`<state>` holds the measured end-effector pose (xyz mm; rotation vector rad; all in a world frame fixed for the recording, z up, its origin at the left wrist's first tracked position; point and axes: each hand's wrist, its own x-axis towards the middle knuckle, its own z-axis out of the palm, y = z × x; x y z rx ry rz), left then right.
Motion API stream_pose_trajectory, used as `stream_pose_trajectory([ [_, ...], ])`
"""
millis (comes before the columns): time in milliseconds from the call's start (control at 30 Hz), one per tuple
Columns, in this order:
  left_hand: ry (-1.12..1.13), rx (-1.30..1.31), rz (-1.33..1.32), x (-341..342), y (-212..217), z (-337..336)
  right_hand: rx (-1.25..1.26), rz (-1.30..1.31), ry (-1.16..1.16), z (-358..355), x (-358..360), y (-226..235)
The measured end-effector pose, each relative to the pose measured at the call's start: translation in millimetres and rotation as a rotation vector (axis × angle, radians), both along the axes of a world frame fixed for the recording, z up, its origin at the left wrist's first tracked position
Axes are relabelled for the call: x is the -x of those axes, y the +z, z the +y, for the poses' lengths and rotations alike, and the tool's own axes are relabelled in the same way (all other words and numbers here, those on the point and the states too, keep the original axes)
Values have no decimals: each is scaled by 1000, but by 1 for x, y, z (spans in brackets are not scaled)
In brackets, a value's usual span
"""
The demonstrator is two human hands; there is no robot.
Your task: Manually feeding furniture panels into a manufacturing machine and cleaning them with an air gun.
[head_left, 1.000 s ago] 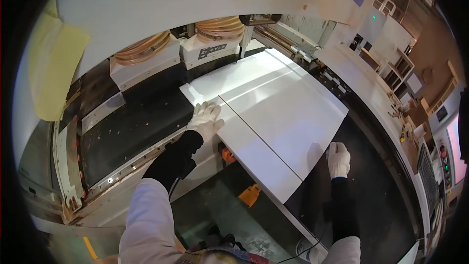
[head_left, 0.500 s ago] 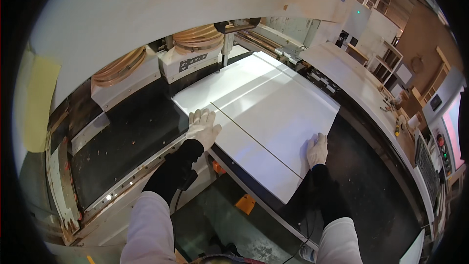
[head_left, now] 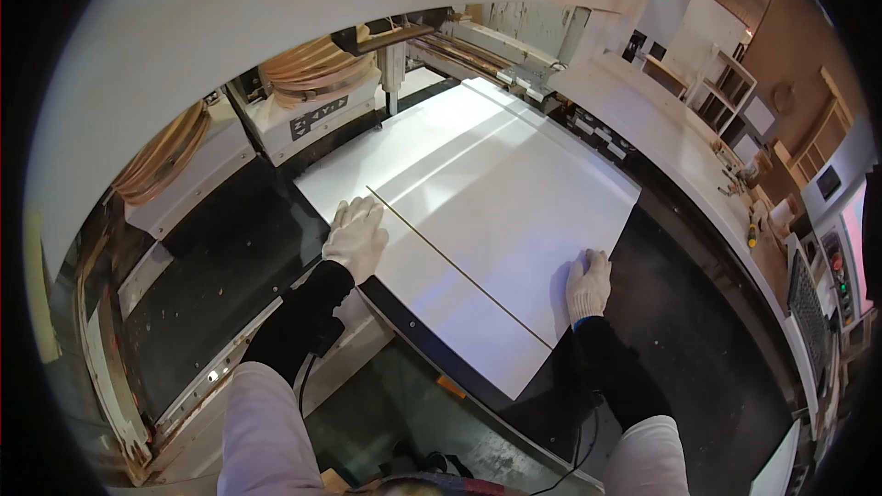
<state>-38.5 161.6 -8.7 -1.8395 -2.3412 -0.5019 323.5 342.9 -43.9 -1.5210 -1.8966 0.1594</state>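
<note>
Evidently, the left hand [head_left: 356, 237], gloved in white, lies unclenched at the left edge of the panel [head_left: 514, 193], fingers laid out over its face. I see the right hand [head_left: 589, 283] at the panel's right edge, its fingers loosely bent; from where I sit I can't tell whether they pinch the edge or only rest against it. Between the hands the panel lies flat on the black bed [head_left: 698, 303], crossed near its front by a thin brown line [head_left: 459, 266], groove or inlay, I can't say which. I judge it a stiff, fairly weighty board that should slide more readily than it lifts, with a glossy face that knit gloves could skid on. So I'd trust opposite edges over a flat palm, gripping behind the line to balance the load, and I'd spare the corners, which look likely to chip; if that line is a groove, I'd not lever across it. Farther out, coiled hoses [head_left: 322, 73] sit beyond the panel to its left, an orange piece [head_left: 451, 387] shows below its front edge, and a keyboard [head_left: 799, 289] stands well off to its right.
</note>
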Motion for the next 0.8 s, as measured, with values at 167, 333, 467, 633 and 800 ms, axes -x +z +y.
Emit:
stream_pose_trajectory([
  [167, 27, -37, -1, 1, -2, 4, -21, 30, 7, -3, -1, 5],
  [333, 26, -55, 15, -4, 4, 5, -57, -27, 79, -5, 5, 18],
  [467, -232, -202, -18, 1, 0, 0, 38, -11, 47, 6, -2, 22],
  [633, -468, -368, -51, 4, 6, 7, 49, 144, -21, 37, -11, 12],
  [800, -545, -334, -157, 15, 14, 14, 65, 306, -1, 48, -9, 5],
])
